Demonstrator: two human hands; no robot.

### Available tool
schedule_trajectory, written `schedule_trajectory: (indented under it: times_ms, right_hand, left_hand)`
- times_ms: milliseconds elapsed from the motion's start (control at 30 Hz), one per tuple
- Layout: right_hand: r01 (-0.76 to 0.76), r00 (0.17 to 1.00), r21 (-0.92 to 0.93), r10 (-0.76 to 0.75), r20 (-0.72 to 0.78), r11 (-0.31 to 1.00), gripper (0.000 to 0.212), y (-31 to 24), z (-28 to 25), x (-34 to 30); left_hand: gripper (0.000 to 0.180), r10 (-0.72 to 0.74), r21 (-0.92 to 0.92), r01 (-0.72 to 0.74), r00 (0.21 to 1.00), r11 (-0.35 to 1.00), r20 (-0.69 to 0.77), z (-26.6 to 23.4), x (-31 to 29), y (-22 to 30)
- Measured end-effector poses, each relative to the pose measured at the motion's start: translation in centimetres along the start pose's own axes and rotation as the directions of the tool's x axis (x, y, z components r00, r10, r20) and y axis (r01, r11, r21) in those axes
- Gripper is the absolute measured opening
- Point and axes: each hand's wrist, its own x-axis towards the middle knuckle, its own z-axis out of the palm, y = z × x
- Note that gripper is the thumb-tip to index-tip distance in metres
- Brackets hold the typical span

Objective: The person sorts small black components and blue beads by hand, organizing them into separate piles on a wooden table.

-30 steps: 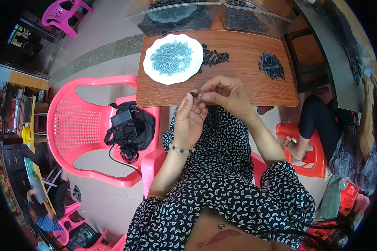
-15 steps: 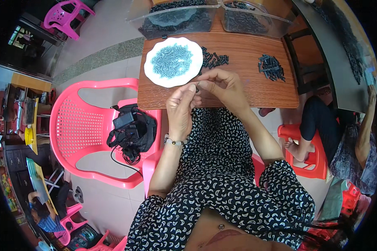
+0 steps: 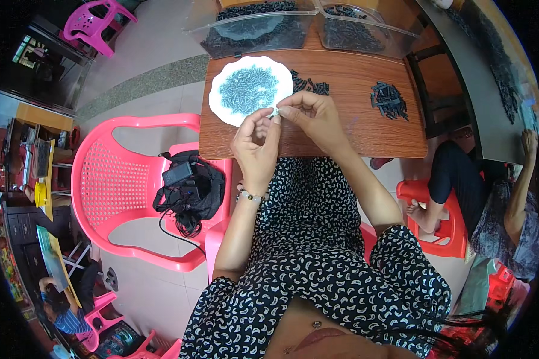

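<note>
My left hand (image 3: 256, 142) and my right hand (image 3: 318, 122) meet fingertip to fingertip above the near edge of a brown wooden table (image 3: 353, 140). Both are closed in a pinch around a small pale piece (image 3: 275, 112), too tiny to name and partly covered by the fingers. Just beyond my left hand stands a white scalloped plate (image 3: 216, 96) heaped with small silvery metal pieces (image 3: 248, 88). Past my right hand's fingers lies a loose pile of short black pieces (image 3: 314, 88). Another black pile (image 3: 389, 100) sits toward the table's right side.
Two clear plastic bins (image 3: 257, 39) (image 3: 353, 40) of black pieces stand at the far edge. A pink chair (image 3: 111, 179) on the left bears a black bag (image 3: 206, 191). At right, a person (image 3: 503, 215) sits by a grey table (image 3: 491, 119), near a red stool (image 3: 455, 230).
Both hands have risen slightly away from me toward the plate. My left hand has turned, and the pale piece now shows between the fingertips.
</note>
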Motion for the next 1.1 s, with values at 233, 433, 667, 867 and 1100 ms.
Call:
schedule_trajectory:
  times_ms: [233,433,667,867,1100]
  right_hand:
    - [-0.011,1.0,-0.036,0.011,-0.013,0.999,0.014,0.7,0.2,1.1]
    - [-0.022,1.0,-0.08,0.02,-0.022,0.997,0.015,1.0,0.3,1.5]
    - [0.042,0.999,-0.136,-0.041,0.015,0.99,0.015,1.7,0.1,2.0]
    - [0.072,0.997,-0.108,-0.072,0.004,0.992,0.014,1.7,0.6,2.3]
    - [0.028,0.999,-0.21,-0.018,0.047,0.977,0.015,1.8,0.7,3.0]
  left_hand:
    - [0.014,0.334,0.381,-0.328,0.941,0.864,0.05,-0.5,0.6,0.7]
    - [0.01,0.368,0.463,-0.367,0.925,0.807,0.091,-0.5,1.0,0.4]
    - [0.011,0.241,0.404,-0.246,0.968,0.881,0.066,-0.3,1.1,0.0]
    - [0.014,-0.135,-0.042,0.135,0.991,0.99,-0.005,-0.6,1.5,-1.8]
    - [0.016,-0.178,-0.084,0.178,0.984,0.981,0.004,-1.1,1.8,-2.0]
